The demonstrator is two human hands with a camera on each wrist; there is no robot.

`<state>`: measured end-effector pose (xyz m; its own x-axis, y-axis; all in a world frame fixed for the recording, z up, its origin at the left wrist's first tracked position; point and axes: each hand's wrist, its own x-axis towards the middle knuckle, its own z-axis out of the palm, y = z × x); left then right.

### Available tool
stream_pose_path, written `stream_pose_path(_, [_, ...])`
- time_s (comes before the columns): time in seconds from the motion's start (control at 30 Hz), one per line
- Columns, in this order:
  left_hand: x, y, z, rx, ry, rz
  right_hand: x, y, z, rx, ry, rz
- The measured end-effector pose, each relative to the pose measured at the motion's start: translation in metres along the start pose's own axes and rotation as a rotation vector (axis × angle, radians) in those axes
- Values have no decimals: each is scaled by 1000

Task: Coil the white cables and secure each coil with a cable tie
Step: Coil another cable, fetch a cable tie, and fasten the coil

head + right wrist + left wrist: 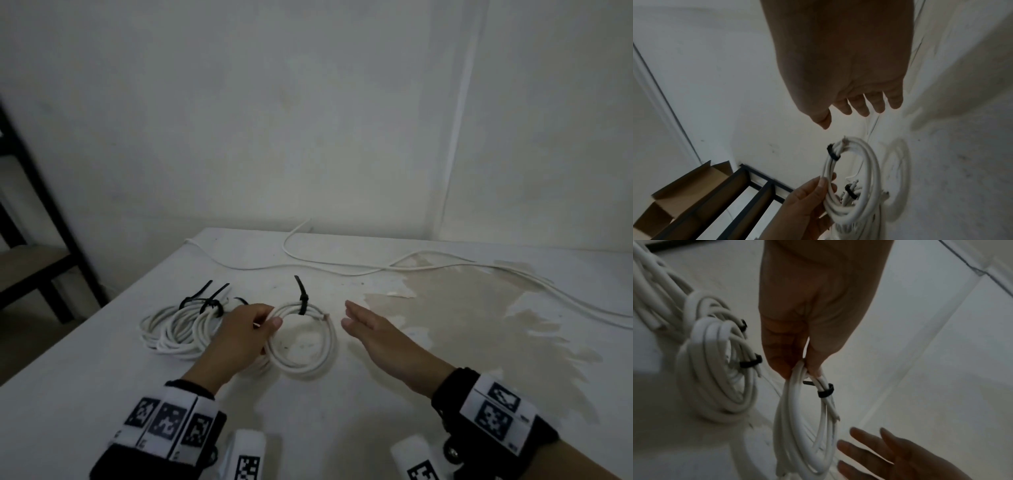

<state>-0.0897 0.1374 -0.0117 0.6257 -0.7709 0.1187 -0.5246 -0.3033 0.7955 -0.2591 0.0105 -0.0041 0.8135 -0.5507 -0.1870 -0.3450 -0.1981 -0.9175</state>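
A white cable coil (303, 339) (803, 426) (855, 178) bound by a black cable tie (302, 301) (825, 391) (833, 152) is lifted slightly off the white table (342, 411). My left hand (246, 334) (803, 366) (809, 194) pinches the coil's left side between thumb and fingers. My right hand (363, 320) (857, 110) (879, 451) hovers just right of the coil with straight fingers, holding nothing. Left of the held coil lie tied white coils (178, 329) (721, 373) with black ties (205, 299).
Loose white cables (376, 269) trail across the far side of the table toward the right edge. A brownish stain (462, 318) covers the table's right part. A black shelf frame (41, 212) (748, 194) stands left, with a cardboard box (684, 191).
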Motion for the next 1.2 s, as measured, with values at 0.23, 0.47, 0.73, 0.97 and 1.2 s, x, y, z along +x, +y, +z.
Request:
stream_pose_path(0.23, [22,-26,-7,262,-63,-51,8,10,-16,-65,84,48])
stream_pose_path(0.47, [31,-27,-1,598,-146,-74,25,27,-32,-186,139,65])
stream_pose_path(0.73, [35,-5,-3,685,-64,-102,37,35,-50,-250,156,87])
stream_pose_path(0.97, [48,31,-10,656,-1,-71,46,32,-64,-469,152,74])
stream_pose_path(1.2, [77,57,8,686,-84,-10,69,28,-88,-540,160,91])
